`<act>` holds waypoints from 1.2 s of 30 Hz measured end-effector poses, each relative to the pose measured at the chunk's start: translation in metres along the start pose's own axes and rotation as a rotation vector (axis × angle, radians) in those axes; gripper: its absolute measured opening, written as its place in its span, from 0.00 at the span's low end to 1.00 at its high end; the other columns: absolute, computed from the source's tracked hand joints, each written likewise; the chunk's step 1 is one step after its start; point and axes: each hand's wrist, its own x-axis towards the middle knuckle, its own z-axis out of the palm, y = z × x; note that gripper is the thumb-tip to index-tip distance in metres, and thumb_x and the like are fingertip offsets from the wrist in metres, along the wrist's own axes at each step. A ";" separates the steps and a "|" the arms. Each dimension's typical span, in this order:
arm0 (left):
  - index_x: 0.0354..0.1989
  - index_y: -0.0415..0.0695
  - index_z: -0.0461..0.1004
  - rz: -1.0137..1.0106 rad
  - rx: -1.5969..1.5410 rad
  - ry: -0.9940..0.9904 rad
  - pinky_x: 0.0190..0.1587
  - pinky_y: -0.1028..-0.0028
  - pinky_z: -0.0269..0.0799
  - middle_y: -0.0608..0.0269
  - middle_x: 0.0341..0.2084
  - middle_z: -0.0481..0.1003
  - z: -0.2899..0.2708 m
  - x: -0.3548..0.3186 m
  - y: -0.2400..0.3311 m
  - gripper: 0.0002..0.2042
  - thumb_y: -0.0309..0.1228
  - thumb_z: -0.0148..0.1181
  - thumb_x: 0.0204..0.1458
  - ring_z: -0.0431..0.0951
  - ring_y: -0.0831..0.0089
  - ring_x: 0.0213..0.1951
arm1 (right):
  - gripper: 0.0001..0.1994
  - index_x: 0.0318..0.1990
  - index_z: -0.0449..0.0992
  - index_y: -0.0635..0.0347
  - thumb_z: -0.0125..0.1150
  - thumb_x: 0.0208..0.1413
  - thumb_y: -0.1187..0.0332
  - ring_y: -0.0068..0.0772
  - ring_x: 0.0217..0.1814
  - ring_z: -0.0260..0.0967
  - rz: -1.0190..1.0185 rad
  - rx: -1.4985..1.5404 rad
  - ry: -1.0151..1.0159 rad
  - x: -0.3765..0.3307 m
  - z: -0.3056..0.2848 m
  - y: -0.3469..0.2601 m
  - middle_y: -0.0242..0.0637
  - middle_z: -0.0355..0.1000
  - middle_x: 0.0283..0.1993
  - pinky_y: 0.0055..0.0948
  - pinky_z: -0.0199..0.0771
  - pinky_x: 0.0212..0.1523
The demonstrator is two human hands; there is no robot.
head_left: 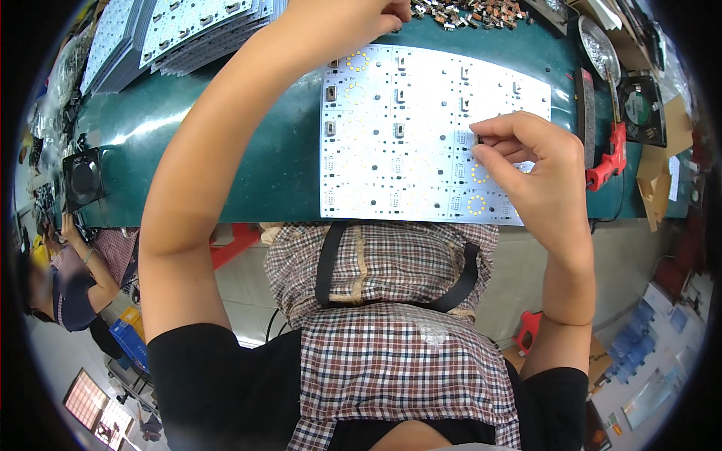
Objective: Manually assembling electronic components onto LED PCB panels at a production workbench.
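A white circuit board panel (pixel 421 161) lies in front of me, dotted with small black parts and rings of yellow pads. Several slide switches (pixel 399 130) stand on its left and upper parts. My right hand (pixel 538 154) is over the panel's right half, thumb and forefinger pinched on a small slide switch (pixel 478 139), mostly hidden by the fingertips. My left hand (pixel 387 15) reaches past the panel's far edge, beside a pile of loose slide switches (pixel 481 13). Its fingers are curled together, cut by the upper frame edge; what they hold is hidden.
Stacks of similar panels (pixel 192 34) stand at the far left of the green table (pixel 278 161). A red-handled tool (pixel 609 161), a metal dish (pixel 599 49) and a black fan (pixel 641 109) are on the right. Another fan (pixel 83 177) and a co-worker (pixel 75 289) are at the left.
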 end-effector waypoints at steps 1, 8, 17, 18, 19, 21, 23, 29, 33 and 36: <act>0.34 0.45 0.85 0.027 0.027 -0.038 0.45 0.57 0.76 0.51 0.33 0.81 0.008 0.007 -0.004 0.07 0.31 0.65 0.49 0.81 0.51 0.41 | 0.09 0.41 0.82 0.70 0.68 0.51 0.81 0.31 0.35 0.83 0.018 0.007 0.012 0.000 0.000 -0.002 0.43 0.82 0.35 0.27 0.82 0.39; 0.31 0.44 0.84 0.031 0.106 -0.172 0.43 0.57 0.77 0.51 0.32 0.81 0.013 0.022 -0.009 0.06 0.31 0.68 0.45 0.82 0.53 0.39 | 0.10 0.41 0.84 0.68 0.71 0.50 0.82 0.22 0.36 0.80 0.035 -0.053 -0.021 0.000 -0.001 0.001 0.37 0.82 0.36 0.21 0.80 0.39; 0.37 0.35 0.83 -0.223 -0.591 -0.006 0.38 0.72 0.78 0.54 0.32 0.84 0.001 0.022 -0.023 0.06 0.25 0.66 0.55 0.83 0.72 0.33 | 0.10 0.41 0.85 0.67 0.71 0.50 0.82 0.22 0.33 0.79 0.034 -0.104 -0.027 0.004 0.002 0.003 0.36 0.80 0.34 0.20 0.78 0.35; 0.37 0.35 0.83 -0.227 -0.597 -0.003 0.38 0.72 0.78 0.54 0.32 0.84 -0.001 0.018 -0.021 0.06 0.25 0.66 0.55 0.83 0.72 0.33 | 0.09 0.41 0.85 0.67 0.71 0.50 0.82 0.21 0.33 0.79 0.032 -0.111 -0.030 0.005 0.002 0.003 0.36 0.80 0.34 0.20 0.78 0.35; 0.39 0.34 0.82 -0.220 -0.707 0.059 0.39 0.73 0.78 0.55 0.32 0.84 -0.002 0.013 -0.020 0.07 0.25 0.66 0.56 0.83 0.74 0.34 | 0.09 0.41 0.85 0.67 0.71 0.51 0.81 0.21 0.33 0.79 0.031 -0.118 -0.032 0.005 0.002 0.003 0.36 0.80 0.34 0.19 0.78 0.35; 0.44 0.32 0.81 -0.241 -0.852 0.132 0.43 0.74 0.80 0.57 0.35 0.84 -0.011 0.001 -0.014 0.09 0.25 0.67 0.57 0.83 0.74 0.38 | 0.09 0.41 0.85 0.67 0.70 0.51 0.81 0.21 0.33 0.78 0.028 -0.124 -0.035 0.004 0.002 0.001 0.36 0.80 0.34 0.19 0.78 0.35; 0.44 0.33 0.81 -0.240 -0.851 0.155 0.44 0.75 0.80 0.57 0.35 0.84 -0.023 -0.014 -0.005 0.10 0.24 0.67 0.57 0.83 0.75 0.38 | 0.09 0.41 0.85 0.67 0.70 0.51 0.81 0.20 0.33 0.78 0.026 -0.133 -0.035 0.003 0.002 -0.001 0.35 0.80 0.34 0.19 0.77 0.35; 0.46 0.34 0.82 -0.303 -1.043 0.101 0.44 0.78 0.79 0.58 0.36 0.84 -0.035 -0.046 0.000 0.10 0.24 0.67 0.57 0.83 0.77 0.39 | 0.09 0.41 0.85 0.68 0.70 0.52 0.81 0.20 0.33 0.78 0.049 -0.159 -0.039 0.004 0.002 -0.003 0.35 0.80 0.34 0.20 0.78 0.36; 0.46 0.34 0.82 -0.386 -1.112 0.084 0.43 0.79 0.80 0.58 0.35 0.84 -0.043 -0.066 0.009 0.10 0.24 0.68 0.57 0.83 0.77 0.38 | 0.09 0.41 0.84 0.69 0.70 0.52 0.82 0.20 0.34 0.78 0.086 -0.166 -0.028 0.003 -0.002 -0.004 0.35 0.80 0.34 0.20 0.78 0.37; 0.46 0.33 0.82 -0.496 -1.142 0.044 0.43 0.79 0.80 0.58 0.35 0.84 -0.053 -0.083 0.016 0.10 0.24 0.69 0.57 0.83 0.78 0.37 | 0.09 0.41 0.84 0.70 0.69 0.52 0.82 0.20 0.34 0.78 0.083 -0.181 -0.041 0.003 -0.003 -0.006 0.35 0.80 0.34 0.20 0.78 0.38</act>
